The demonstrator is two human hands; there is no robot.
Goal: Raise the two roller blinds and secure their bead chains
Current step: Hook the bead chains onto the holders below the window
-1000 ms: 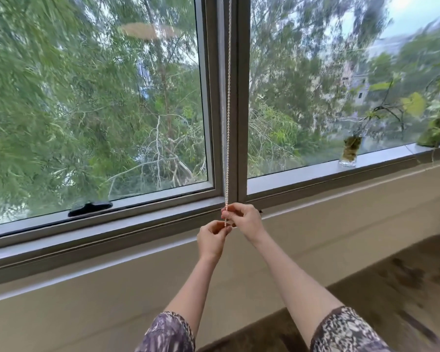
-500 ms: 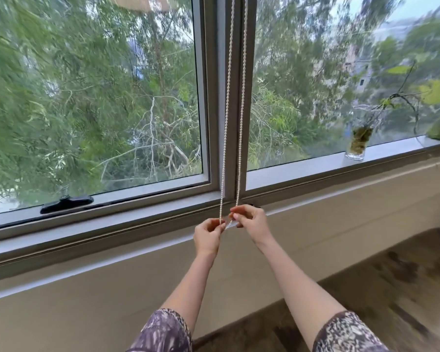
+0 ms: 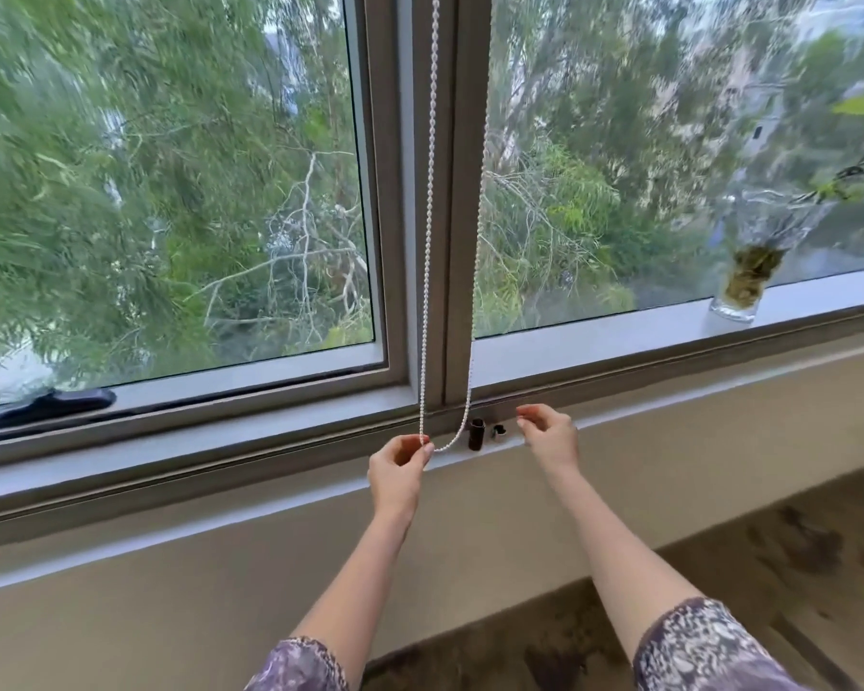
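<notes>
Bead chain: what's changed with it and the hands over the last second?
The right hand has let go and moved off to the right; the bead chain loop has opened and now hangs in a curve. The left hand still pinches its bottom. The glass jar stays on the sill.

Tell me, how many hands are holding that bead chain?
1. The left hand pinches the bead chain at its loop's bottom; the right hand is apart, holding nothing visible.

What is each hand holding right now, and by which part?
Left hand pinches the bead chain at the bottom of its loop; right hand holds nothing visible.
</notes>
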